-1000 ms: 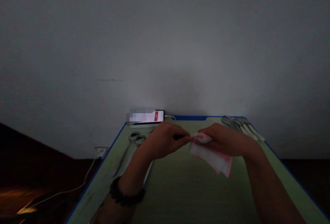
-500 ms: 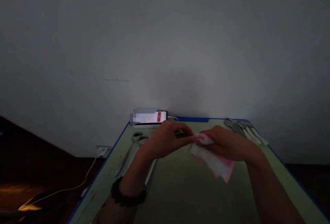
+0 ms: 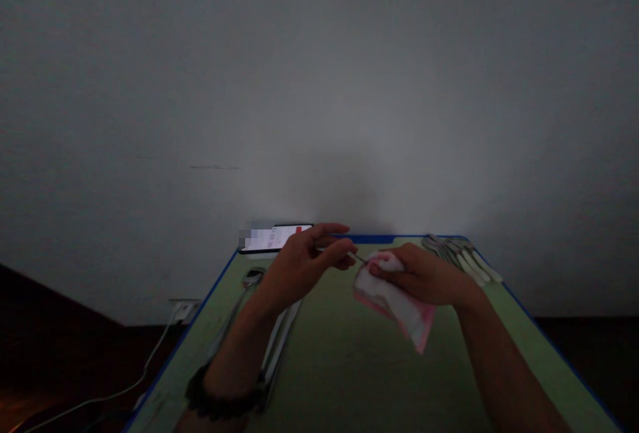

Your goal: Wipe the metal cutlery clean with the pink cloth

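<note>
My right hand is closed on a pink and white cloth, which hangs down in a loose corner over the table. A thin metal utensil runs from the bunched cloth to my left hand. My left thumb and fingers are around its other end, with the index finger stretched out; most of the utensil is hidden, so its kind does not show. Under my left forearm lie several long-handled metal utensils, one with a spoon-like head.
Several forks or spoons with pale handles lie together at the table's back right. A lit phone leans against the wall at the back left. The green table has a blue edge. Left of it, a white cable runs from a wall socket.
My left fingers have opened slightly and drawn away from the cloth, baring a bit of the metal utensil. The right hand still grips the cloth. The view has shifted a little.
</note>
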The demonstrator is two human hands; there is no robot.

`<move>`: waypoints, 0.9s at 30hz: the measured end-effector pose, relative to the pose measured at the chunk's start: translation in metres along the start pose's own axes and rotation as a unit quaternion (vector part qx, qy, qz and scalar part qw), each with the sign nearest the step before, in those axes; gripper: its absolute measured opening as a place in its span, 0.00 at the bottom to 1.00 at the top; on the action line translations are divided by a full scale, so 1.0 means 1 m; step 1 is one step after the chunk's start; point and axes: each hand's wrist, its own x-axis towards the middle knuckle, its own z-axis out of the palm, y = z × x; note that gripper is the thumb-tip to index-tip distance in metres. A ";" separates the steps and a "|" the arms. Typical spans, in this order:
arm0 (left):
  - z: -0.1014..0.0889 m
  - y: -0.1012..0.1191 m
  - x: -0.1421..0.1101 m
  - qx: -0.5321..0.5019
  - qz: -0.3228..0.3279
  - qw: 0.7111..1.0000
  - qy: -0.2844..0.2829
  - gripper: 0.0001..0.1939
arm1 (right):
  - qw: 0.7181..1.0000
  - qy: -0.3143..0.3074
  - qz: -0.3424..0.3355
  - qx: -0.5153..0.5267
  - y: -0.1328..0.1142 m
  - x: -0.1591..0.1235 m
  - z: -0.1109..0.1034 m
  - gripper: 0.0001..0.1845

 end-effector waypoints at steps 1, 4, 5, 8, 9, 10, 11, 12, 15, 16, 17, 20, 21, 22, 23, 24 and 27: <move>-0.001 -0.001 0.000 0.005 -0.014 1.000 -0.001 0.19 | 1.000 -0.006 0.000 -0.002 0.001 0.000 0.000 0.17; -0.011 -0.005 0.000 0.012 -0.032 0.999 -0.004 0.18 | 0.999 -0.029 0.005 -0.015 0.003 -0.005 -0.007 0.17; -0.015 -0.007 0.000 0.012 -0.032 0.999 0.000 0.17 | 0.999 -0.032 0.011 -0.021 0.003 -0.007 -0.011 0.17; -0.027 -0.010 -0.001 0.003 -0.031 0.999 0.012 0.13 | 0.998 -0.032 0.040 -0.037 0.003 -0.017 -0.021 0.18; -0.029 -0.010 -0.001 -0.001 -0.033 0.999 0.020 0.13 | 0.997 -0.031 0.050 -0.042 0.004 -0.020 -0.024 0.19; -0.031 -0.010 -0.001 -0.007 -0.035 0.999 0.030 0.12 | 0.997 -0.029 0.059 -0.047 0.004 -0.022 -0.026 0.19; -0.031 -0.010 -0.001 -0.018 -0.036 0.998 0.043 0.12 | 0.996 -0.023 0.063 -0.055 0.005 -0.024 -0.027 0.19; -0.031 -0.010 0.000 -0.039 -0.036 0.997 0.062 0.12 | 0.996 -0.013 0.065 -0.064 0.005 -0.026 -0.028 0.19; -0.024 -0.010 0.004 -0.169 -0.031 0.977 0.124 0.13 | 0.995 0.014 0.054 -0.077 0.007 -0.024 -0.026 0.21; -0.020 -0.011 0.006 -0.225 -0.030 0.964 0.140 0.13 | 0.996 0.022 0.048 -0.077 0.007 -0.022 -0.025 0.22; -0.016 -0.011 0.007 -0.275 -0.030 0.949 0.150 0.13 | 0.995 0.032 0.043 -0.079 0.006 -0.020 -0.023 0.22; 0.000 -0.014 0.011 -0.356 -0.035 0.924 0.137 0.12 | 0.993 0.065 0.033 -0.089 0.003 -0.013 -0.019 0.20; 0.005 -0.016 0.012 -0.362 -0.036 0.924 0.117 0.12 | 0.993 0.073 0.030 -0.093 0.002 -0.011 -0.017 0.20; 0.011 -0.017 0.013 -0.362 -0.034 0.927 0.094 0.13 | 0.992 0.076 0.028 -0.095 0.001 -0.008 -0.016 0.20; 0.015 -0.019 0.013 -0.356 -0.027 0.931 0.075 0.13 | 0.992 0.076 0.025 -0.096 0.000 -0.006 -0.014 0.20; 0.018 -0.020 0.014 -0.343 -0.015 0.937 0.066 0.12 | 0.993 0.073 0.021 -0.094 0.000 -0.004 -0.011 0.20; 0.021 -0.023 0.015 -0.262 0.021 0.960 0.091 0.08 | 0.995 0.056 0.008 -0.077 0.001 0.002 -0.006 0.20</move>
